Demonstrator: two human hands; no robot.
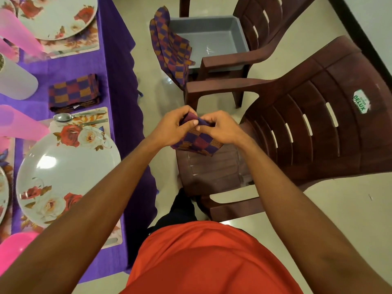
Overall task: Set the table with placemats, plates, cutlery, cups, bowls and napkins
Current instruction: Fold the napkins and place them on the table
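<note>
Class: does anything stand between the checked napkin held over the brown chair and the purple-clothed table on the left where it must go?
Nothing visible does. The left hand and right hand pinch the napkin above the chair seat; only bare floor lies between it and the edge of the table.

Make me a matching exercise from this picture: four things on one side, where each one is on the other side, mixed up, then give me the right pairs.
Things
1. spoon
2. grey tub
3. neatly folded napkin
4. half-folded napkin

Places
A. gripped by the left hand and right hand
B. on the purple tablecloth
C. on the far chair
D. on the floral placemat

Pairs: 1-D, 2-C, 3-B, 4-A
</note>
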